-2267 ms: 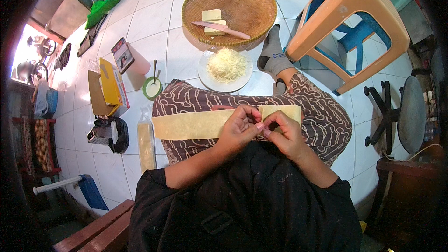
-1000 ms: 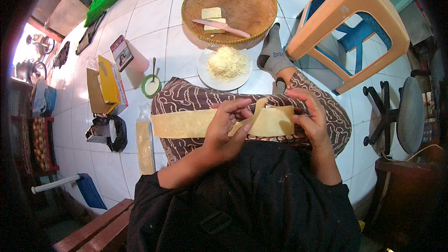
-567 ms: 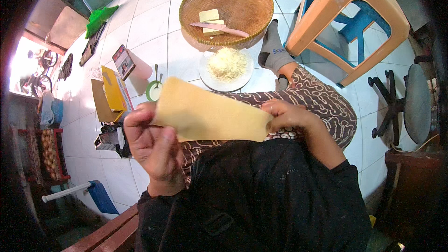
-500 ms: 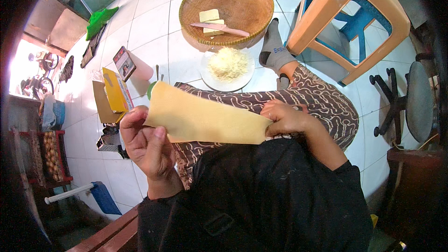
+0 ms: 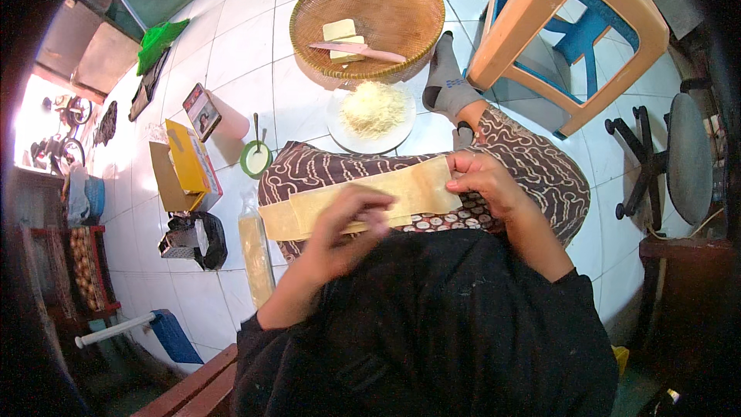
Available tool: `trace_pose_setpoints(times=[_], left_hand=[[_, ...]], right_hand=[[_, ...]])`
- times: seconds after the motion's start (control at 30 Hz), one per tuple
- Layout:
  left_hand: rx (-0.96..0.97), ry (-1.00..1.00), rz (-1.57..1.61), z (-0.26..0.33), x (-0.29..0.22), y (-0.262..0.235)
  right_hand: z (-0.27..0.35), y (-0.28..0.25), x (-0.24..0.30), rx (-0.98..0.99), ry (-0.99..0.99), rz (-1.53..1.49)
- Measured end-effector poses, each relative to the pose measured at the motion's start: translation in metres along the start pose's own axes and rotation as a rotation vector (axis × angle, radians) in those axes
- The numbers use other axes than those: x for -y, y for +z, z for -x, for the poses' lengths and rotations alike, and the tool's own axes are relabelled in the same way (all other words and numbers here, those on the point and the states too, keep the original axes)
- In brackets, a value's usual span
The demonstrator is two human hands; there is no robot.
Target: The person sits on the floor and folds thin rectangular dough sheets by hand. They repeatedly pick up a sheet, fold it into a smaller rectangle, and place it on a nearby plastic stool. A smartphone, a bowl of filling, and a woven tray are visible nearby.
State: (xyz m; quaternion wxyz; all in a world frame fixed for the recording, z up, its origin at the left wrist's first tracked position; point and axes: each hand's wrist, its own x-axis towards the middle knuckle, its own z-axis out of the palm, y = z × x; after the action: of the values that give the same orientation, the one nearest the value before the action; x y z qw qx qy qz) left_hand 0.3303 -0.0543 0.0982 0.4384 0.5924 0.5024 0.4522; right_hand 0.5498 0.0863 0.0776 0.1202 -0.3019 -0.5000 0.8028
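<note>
A long, pale yellow pastry sheet (image 5: 421, 185) stretches over my lap, with another layer of sheet (image 5: 282, 220) showing at its left end. My right hand (image 5: 486, 181) pinches the right end between thumb and fingers. Over the middle of the sheet is my left hand (image 5: 347, 224), its fingers curled and smeared by motion; whether it grips or touches the sheet I cannot tell. Ahead of my lap stands a white plate (image 5: 336, 127) heaped with grated cheese (image 5: 372, 110). Left of my knee is a green bowl (image 5: 256, 159) of white paste with a spoon.
A woven tray (image 5: 401, 0) beyond the plate holds cheese blocks (image 5: 340, 30) and a pink knife (image 5: 363, 52). To the left are a phone (image 5: 202, 112), a yellow box (image 5: 187, 158), a box grater (image 5: 179, 238) and a clear pack (image 5: 255, 255). A plastic stool (image 5: 532, 38) stands right.
The sheet was held up between both hands and now lies lower across my lap. My left hand has left its left end and moved right, over the middle. The bowl has come into view.
</note>
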Motion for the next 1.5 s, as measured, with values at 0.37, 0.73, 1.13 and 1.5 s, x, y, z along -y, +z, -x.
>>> trace_pose_setpoints(times=[0.37, 0.73, 1.13, 1.5], left_hand=[[-0.136, -0.509, 0.961, -0.027, 0.033, 0.057], [-0.196, -0.500, 0.982, -0.021, 0.048, 0.050], [-0.207, -0.442, 1.054, -0.025, 0.041, 0.051], [-0.100, -0.240, 0.868, -0.022, 0.037, 0.062]], right_hand=[[0.009, 0.020, -0.030, -0.182, -0.381, 0.496], [0.007, 0.037, -0.021, -0.260, -0.564, 0.893], [0.004, 0.040, -0.015, -0.215, -0.791, 1.057], [0.007, 0.022, -0.023, -0.230, -0.570, 0.673]])
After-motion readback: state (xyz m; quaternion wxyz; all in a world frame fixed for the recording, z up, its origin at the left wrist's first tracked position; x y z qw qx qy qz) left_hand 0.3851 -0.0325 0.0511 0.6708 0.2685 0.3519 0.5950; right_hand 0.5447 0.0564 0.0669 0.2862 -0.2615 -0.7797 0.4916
